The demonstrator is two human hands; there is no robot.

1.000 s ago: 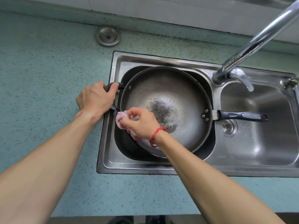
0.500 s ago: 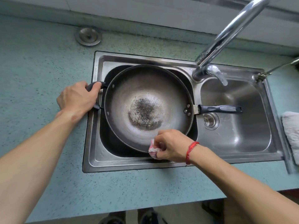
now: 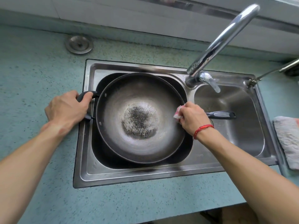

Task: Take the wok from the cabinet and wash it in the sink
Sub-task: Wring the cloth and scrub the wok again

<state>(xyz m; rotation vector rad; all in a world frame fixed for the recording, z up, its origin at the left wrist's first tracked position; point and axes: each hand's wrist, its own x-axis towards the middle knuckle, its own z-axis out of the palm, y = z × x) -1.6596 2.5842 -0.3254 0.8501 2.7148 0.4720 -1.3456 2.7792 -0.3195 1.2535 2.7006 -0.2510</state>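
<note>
One speckled worktop carries a steel sink with two basins. The wok fills the left basin and lies between both grips. The left grip, at the wok's left rim, is curled round the small loop handle. The right grip, at the opposite rim, pinches a pink-and-white cloth against the wok's inner wall. The long handle juts out beyond it.
</note>
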